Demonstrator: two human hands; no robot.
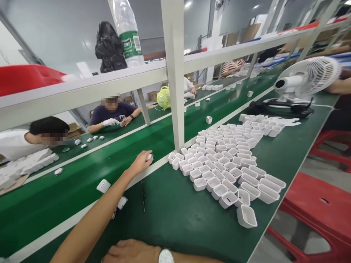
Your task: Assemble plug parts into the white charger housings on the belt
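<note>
My left hand (140, 163) reaches forward to the white strip at the near edge of the green conveyor belt (82, 190) and is closed on a small white plastic case (148, 157). My right hand (128, 252), with a wristwatch (166, 256), lies flat on the green table at the bottom edge and holds nothing. A large batch of open white case shells (227, 164) covers the table to the right of my left hand. Two more white cases (103, 185) lie on the belt beside my left forearm. Thin tweezers (143, 195) lie on the table between my hands.
A white frame post (175, 73) stands just right of my left hand, under a shelf rail holding a plastic bottle (127, 33). A white desk fan (304, 82) sits far right. Red stools (323, 215) stand right of the table. Co-workers (112, 113) sit across the belt.
</note>
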